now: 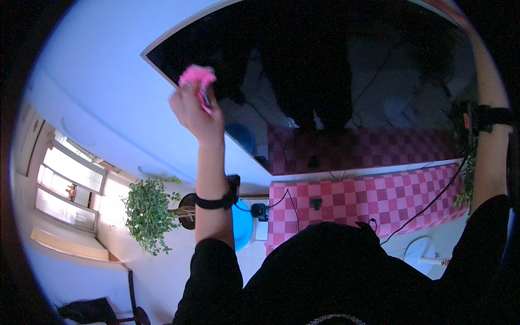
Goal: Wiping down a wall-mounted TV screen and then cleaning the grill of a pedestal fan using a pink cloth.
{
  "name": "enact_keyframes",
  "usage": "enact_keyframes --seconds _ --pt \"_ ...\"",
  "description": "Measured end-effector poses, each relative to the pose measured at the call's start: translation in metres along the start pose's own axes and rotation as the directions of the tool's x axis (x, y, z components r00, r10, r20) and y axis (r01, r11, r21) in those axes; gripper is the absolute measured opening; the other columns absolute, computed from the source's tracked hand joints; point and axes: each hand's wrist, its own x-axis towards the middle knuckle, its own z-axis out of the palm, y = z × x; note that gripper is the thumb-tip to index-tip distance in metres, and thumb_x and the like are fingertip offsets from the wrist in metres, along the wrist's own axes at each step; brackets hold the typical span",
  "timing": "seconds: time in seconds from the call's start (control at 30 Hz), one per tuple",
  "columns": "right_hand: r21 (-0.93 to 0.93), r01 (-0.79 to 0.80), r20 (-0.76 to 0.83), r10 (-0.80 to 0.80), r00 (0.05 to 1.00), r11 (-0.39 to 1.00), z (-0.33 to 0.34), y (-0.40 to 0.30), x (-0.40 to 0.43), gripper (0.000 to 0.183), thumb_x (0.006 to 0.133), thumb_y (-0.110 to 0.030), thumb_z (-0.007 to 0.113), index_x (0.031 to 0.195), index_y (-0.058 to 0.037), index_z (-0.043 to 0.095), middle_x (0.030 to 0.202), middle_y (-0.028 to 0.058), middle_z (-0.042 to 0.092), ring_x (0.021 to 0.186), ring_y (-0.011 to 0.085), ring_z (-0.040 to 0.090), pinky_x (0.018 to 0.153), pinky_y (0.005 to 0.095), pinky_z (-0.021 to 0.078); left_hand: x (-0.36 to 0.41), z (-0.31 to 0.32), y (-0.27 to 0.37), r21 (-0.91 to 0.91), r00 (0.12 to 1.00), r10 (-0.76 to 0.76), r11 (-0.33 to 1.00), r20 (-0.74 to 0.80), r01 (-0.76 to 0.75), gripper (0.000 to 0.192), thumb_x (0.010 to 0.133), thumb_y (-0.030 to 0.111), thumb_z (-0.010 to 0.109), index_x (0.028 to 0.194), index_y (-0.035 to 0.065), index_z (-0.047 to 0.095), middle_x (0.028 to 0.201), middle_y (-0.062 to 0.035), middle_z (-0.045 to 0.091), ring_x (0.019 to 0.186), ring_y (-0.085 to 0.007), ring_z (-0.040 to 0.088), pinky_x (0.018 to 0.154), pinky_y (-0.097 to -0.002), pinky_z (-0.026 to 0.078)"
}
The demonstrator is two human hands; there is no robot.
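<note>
My left hand (199,109) grips a bunched pink cloth (198,75) at the left edge of a large flat-screen television (308,81). The cloth overlaps the dark screen near its thin light frame; whether it presses on the glass I cannot tell. On the other side, my right arm reaches up along the television's right edge. Only a blurred sliver of my right hand or wrist (451,9) shows at the top rim, and its fingers are hidden. A black band sits on each forearm.
Below the screen stands a surface with a pink checked cover (337,203), with a small dark green object (315,203) and black cables on it. A potted leafy plant (148,215), a blue round container (242,225) and a window (69,174) are to the left. A white round base (420,254) stands right.
</note>
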Motion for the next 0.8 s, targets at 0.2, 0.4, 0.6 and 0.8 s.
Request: enact_keyframes --seconds 0.2,0.4,0.6,0.8 --pt "0.124 -0.067 0.105 0.055 0.993 0.99 -0.01 0.004 0.004 0.043 0.095 -0.035 0.055 0.126 -0.0059 0.058 0.111 0.0118 0.06 0.103 0.0185 0.054 0.093 0.0312 0.0454 -0.114 -0.017 0.022 -0.087 0.911 -0.157 0.975 0.382 0.204 0.04 0.061 -0.006 0.067 0.099 0.0019 0.06 0.093 -0.0189 0.051 0.092 -0.0385 0.05 0.08 -0.0442 0.043" --pt "0.119 -0.078 0.117 0.064 0.991 0.99 -0.004 0.003 0.01 0.044 0.095 -0.036 0.054 0.127 -0.0061 0.058 0.109 0.0111 0.06 0.098 0.0179 0.056 0.088 0.0298 0.0473 -0.169 -0.029 0.038 -0.075 0.81 -0.234 0.944 0.538 0.323 0.032 0.064 -0.006 0.065 0.094 0.0016 0.058 0.091 -0.0186 0.05 0.09 -0.0398 0.049 0.079 -0.0453 0.042" --pt "0.154 -0.075 0.135 0.054 0.989 0.985 -0.003 0.005 0.008 0.043 0.095 -0.035 0.054 0.127 -0.0065 0.058 0.111 0.0111 0.06 0.098 0.0169 0.056 0.089 0.0293 0.0472 -0.126 -0.02 0.031 -0.111 0.901 -0.206 0.957 0.381 0.266 0.022 0.073 0.0 0.068 0.093 -0.0004 0.057 0.09 -0.0193 0.053 0.09 -0.0391 0.05 0.08 -0.045 0.041" --pt "0.061 -0.039 0.093 0.033 0.995 0.997 -0.001 0.002 0.007 0.04 0.095 -0.033 0.054 0.125 -0.0063 0.059 0.11 0.0099 0.062 0.095 0.0151 0.057 0.086 0.0287 0.0486 0.014 -0.003 0.005 -0.047 1.0 0.016 0.999 -0.016 -0.017 0.021 0.083 0.012 0.071 0.102 0.0064 0.064 0.089 -0.0109 0.06 0.082 -0.027 0.054 0.073 -0.0365 0.045"
